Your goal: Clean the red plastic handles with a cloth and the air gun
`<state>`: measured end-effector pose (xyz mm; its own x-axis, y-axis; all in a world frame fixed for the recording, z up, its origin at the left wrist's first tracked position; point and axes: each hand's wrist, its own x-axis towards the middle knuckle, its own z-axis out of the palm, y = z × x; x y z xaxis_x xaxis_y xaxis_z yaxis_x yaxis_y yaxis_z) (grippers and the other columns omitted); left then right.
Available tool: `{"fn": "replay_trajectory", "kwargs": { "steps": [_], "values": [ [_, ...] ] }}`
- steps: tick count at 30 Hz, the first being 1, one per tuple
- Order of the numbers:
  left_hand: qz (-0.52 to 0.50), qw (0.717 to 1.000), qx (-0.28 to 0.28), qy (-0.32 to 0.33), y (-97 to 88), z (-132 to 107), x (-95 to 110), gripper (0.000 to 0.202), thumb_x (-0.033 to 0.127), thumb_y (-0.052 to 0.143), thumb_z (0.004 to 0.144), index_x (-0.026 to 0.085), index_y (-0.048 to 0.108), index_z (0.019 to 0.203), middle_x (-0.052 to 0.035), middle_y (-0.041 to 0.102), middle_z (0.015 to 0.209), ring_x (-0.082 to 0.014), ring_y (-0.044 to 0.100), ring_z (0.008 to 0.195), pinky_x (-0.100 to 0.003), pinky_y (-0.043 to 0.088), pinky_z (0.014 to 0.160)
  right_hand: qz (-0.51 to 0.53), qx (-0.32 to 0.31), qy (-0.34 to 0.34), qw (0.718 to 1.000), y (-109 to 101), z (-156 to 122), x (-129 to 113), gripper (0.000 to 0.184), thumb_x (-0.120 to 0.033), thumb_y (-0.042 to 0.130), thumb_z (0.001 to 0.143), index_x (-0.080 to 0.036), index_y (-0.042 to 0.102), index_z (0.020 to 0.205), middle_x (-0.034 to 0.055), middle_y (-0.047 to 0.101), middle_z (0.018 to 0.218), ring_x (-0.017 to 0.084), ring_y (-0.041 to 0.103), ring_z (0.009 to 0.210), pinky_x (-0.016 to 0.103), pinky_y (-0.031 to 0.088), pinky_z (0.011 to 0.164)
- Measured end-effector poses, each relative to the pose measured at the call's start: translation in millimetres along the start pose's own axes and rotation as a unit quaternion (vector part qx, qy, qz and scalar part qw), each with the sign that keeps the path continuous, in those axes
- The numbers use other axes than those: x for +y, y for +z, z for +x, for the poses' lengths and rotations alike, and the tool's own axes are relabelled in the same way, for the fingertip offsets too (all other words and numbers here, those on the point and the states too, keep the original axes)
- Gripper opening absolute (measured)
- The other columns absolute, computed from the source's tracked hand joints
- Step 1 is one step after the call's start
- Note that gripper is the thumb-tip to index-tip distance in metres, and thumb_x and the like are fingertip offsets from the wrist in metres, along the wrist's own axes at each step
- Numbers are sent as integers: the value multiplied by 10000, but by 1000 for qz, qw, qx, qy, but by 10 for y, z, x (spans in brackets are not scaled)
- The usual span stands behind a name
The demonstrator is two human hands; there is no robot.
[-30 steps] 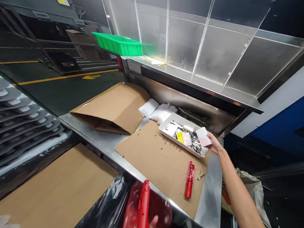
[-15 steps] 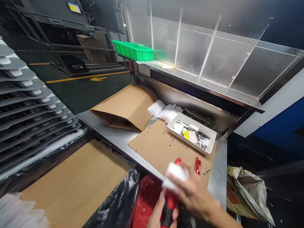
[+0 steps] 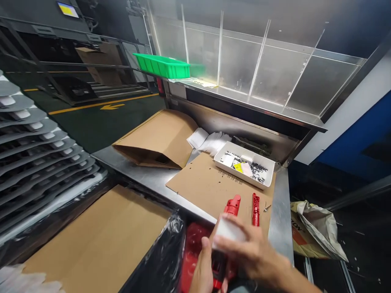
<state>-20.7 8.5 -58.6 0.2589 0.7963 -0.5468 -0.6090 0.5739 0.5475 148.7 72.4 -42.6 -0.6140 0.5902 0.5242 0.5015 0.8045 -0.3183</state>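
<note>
My left hand (image 3: 203,264) is wrapped round the lower part of a long red-and-black tool housing (image 3: 232,206), near the front edge of the bench. With bent fingers, my right hand (image 3: 258,249) presses a small white pad (image 3: 230,228) over the middle of that housing. The pad and fingers cover part of the housing; whether the pad is cloth or foam I cannot tell. Just beyond the right hand, a second narrow red housing piece (image 3: 255,208) lies on the cardboard sheet (image 3: 195,183), beside some small metal parts (image 3: 266,207).
A white tray (image 3: 269,179) holds many small dark screws. Behind it lie white pads (image 3: 214,143); left is an open paper bag (image 3: 161,136). A green bin (image 3: 166,67) sits on the ledge. Stacked grey sheets (image 3: 39,142) stand left, a paper sack (image 3: 317,232) right.
The view has shifted slightly. My right hand and the white pad have moved lower along the housing, so more of its red top end shows. The left hand keeps its hold.
</note>
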Motion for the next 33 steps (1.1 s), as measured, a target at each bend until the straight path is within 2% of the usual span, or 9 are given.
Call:
{"fn": "replay_trajectory", "kwargs": {
  "steps": [3,7,11,15,20,23,27,31,33],
  "values": [
    [47,998,-5,34,47,-13,45,743,727,553,705,253,578,1278,18,595,491,-71,434,276,-136,285,281,-48,37,52,997,-21,-13,12,362,-241,392,965,-287,575,1274,158,432,1452,226,685,937,344,599,721],
    [-13,999,-17,-34,55,8,90,543,663,610,735,127,695,718,-24,587,469,-34,431,289,-101,269,296,-7,37,-32,999,-30,-1,-27,358,-309,415,972,-268,534,1308,141,401,1490,204,661,1037,274,590,750],
    [-96,988,-96,-78,31,60,100,460,620,608,778,167,685,799,1,590,501,-1,357,274,-82,194,289,-65,18,45,997,-97,29,-46,369,-283,347,986,-266,553,1293,147,476,1435,201,684,981,313,588,756],
    [-99,988,-74,-96,36,98,66,549,631,620,763,109,624,593,-31,566,420,-8,382,270,-84,194,293,-21,-8,-25,999,-120,29,-108,426,-290,320,954,-256,508,1335,157,484,1425,253,648,1078,345,588,708],
    [8,999,-32,-42,44,111,50,602,703,559,744,199,682,1049,-14,615,464,-63,457,292,-115,271,303,-64,-44,47,996,-112,35,-98,420,-265,331,949,-265,535,1316,170,489,1419,270,667,1036,383,576,722],
    [30,998,-3,-50,43,92,69,728,754,523,708,124,699,1027,-5,534,371,-72,458,299,-123,320,332,-27,-52,4,998,-94,42,-84,417,-269,360,943,-251,515,1330,158,492,1421,265,618,1136,352,571,759],
    [20,999,-21,-26,63,74,100,750,781,518,683,237,626,1188,15,571,465,-73,437,316,-134,287,315,-65,-39,42,996,-74,46,-84,401,-249,346,957,-255,527,1314,168,498,1413,264,651,1072,378,572,767],
    [11,998,-31,-59,57,103,94,695,750,518,710,147,686,1013,18,487,397,-63,410,315,-117,242,311,-23,-55,-2,998,-49,31,-45,413,-285,343,957,-266,509,1334,141,520,1401,256,612,1152,329,577,735],
    [-31,995,-62,-79,39,132,94,600,705,498,772,179,679,996,12,522,436,-36,386,303,-94,215,310,-36,-71,32,996,-50,29,26,397,-311,322,977,-273,546,1303,126,529,1398,239,636,1115,326,576,746]
  ]
}}
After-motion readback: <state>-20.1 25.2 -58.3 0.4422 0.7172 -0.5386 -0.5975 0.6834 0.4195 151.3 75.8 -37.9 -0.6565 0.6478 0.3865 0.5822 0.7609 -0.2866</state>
